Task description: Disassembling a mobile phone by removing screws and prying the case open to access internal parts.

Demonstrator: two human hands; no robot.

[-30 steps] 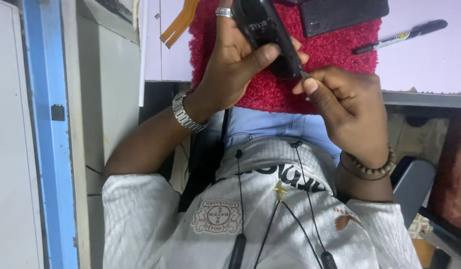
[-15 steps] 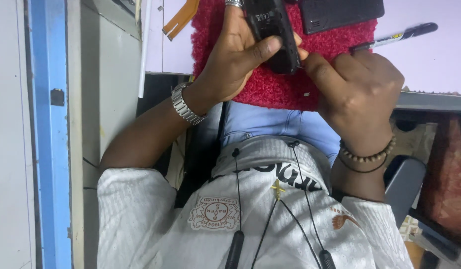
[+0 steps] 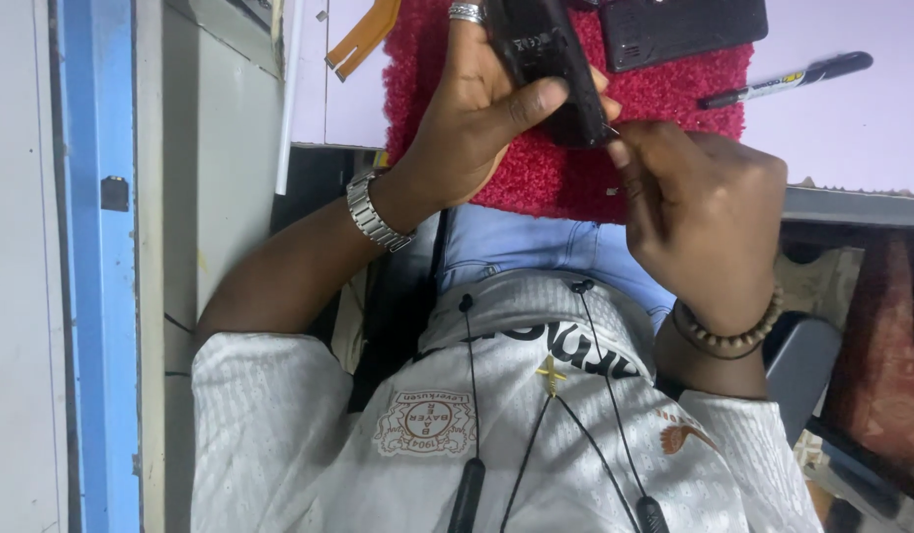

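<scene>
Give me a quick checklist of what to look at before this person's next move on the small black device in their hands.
1. Left hand grips the black device, thumb across it: ok.
2. Right hand fingertips pinch at the device's lower end: ok.
3. What the right fingertips hold: cannot tell, too small.
4. Red fluffy mat lies under the work: ok.
5. Black marker pen lies apart on the white tabletop: ok.
6. Second black device rests on the mat, untouched: ok.

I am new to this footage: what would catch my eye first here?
The two hands meet at the top centre: the left hand grips a small black device, and the right hand pinches at its lower end. Under them lies a bright red fuzzy mat; a black marker rests to the right of it.
</scene>
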